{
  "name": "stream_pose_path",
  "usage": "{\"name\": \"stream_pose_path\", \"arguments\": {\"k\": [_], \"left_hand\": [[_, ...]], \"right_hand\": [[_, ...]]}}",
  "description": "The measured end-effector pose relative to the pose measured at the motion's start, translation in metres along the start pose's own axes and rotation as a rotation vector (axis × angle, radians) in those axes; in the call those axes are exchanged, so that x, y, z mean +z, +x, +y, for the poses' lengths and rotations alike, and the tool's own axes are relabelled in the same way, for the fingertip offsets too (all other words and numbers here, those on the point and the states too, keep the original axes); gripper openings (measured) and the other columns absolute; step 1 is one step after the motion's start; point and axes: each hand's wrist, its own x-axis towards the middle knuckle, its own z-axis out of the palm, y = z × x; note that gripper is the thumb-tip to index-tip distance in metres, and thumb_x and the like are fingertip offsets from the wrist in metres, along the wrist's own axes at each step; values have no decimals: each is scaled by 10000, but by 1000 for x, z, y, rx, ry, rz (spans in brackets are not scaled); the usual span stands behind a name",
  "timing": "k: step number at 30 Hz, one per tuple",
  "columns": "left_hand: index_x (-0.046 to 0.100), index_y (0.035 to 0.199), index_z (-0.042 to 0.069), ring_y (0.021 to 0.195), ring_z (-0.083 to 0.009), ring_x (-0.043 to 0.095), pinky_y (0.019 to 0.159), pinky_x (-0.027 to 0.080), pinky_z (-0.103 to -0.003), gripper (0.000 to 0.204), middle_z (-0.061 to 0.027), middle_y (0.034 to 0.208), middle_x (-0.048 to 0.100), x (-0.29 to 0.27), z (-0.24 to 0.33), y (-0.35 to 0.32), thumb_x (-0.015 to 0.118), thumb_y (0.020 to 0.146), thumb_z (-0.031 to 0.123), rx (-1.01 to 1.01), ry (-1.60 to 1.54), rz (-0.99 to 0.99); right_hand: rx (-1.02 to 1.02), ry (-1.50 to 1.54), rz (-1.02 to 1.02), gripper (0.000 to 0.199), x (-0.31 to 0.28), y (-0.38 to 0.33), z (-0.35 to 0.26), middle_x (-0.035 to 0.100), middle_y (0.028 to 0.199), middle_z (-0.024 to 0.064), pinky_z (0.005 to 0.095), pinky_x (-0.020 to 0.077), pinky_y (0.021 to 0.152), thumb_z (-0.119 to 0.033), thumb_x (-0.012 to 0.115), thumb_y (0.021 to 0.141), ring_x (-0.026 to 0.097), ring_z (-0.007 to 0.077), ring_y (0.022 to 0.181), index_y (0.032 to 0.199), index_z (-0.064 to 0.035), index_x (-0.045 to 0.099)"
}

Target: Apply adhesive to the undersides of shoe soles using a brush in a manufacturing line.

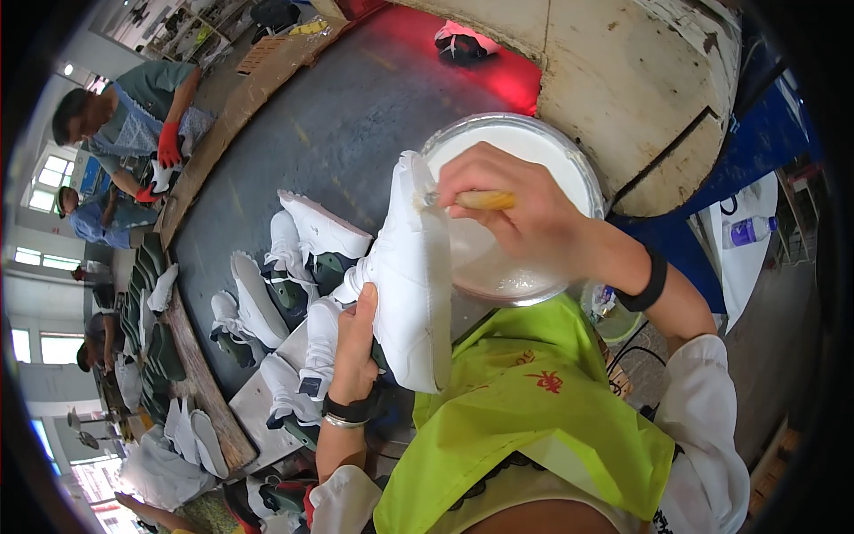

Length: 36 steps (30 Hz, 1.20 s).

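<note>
My left hand [356, 351] grips a white shoe upper [405, 294], its fingers partly hidden beneath. The upper is tilted, one end pointing away from me and its side facing my right hand. Pinched in my right hand [516, 200] is a brush [489, 200] with a yellowish handle; its tip touches the upper's edge near the far end. Under my right hand stands a round metal bowl [574, 145] of white liquid. Left of the held upper, several more white shoe uppers [258, 298] with dark green pieces inside lie close together.
A dark belt [347, 107] runs away from me, with a shoe [464, 43] under red light at its far end. Beside it rises a worn beige machine housing [636, 89]. Across the belt, a co-worker in red gloves [169, 147] handles a shoe. A bottle [752, 231] lies at the right.
</note>
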Motion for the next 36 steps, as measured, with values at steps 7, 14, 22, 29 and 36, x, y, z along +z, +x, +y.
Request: {"name": "stream_pose_path", "arguments": {"k": [7, 14, 22, 29, 36], "left_hand": [[418, 1371, 9, 1084, -200, 595, 891, 509, -335, 538, -107, 1243, 583, -6, 2, 4, 421, 1008, 406, -19, -215, -146], [356, 1425, 66, 1164, -261, 556, 974, 474, -390, 616, -143, 1348, 514, -4, -9, -1, 339, 998, 509, 29, -308, -395], [354, 1427, 65, 1189, -265, 535, 980, 468, -400, 610, -145, 1358, 503, -35, -50, -17, 341, 999, 500, -92, -481, -335], [352, 1429, 65, 1211, -267, 517, 986, 462, -408, 605, -147, 1367, 494, -58, -59, -8, 342, 1000, 492, -151, -640, -334], [336, 1439, 54, 1257, -278, 463, 992, 446, -417, 660, -174, 1380, 466, -49, -20, 12, 418, 965, 505, 173, -375, -208]], "right_hand": [[-36, 73, 41, 146, 8, -10, 9, 614, 935, 79, 314, 516, 726, -24, 616, 826, 626, 232, 854, 967, -57, 599], [452, 338, 345, 225, 13, 17, 36, 669, 876, 132, 314, 485, 752, -187, 582, 920, 643, 208, 841, 961, 31, 621], [541, 425, 257, 227, 19, -21, 4, 672, 853, 139, 320, 488, 735, -182, 544, 899, 643, 217, 798, 931, 29, 621], [602, 565, 481, 200, 48, 1, 15, 652, 777, 141, 306, 477, 669, -164, 589, 903, 614, 183, 706, 936, 31, 621], [686, 430, 308, 216, 23, -9, 12, 646, 934, 116, 288, 527, 757, -139, 577, 927, 631, 151, 838, 1020, 55, 594]]}}
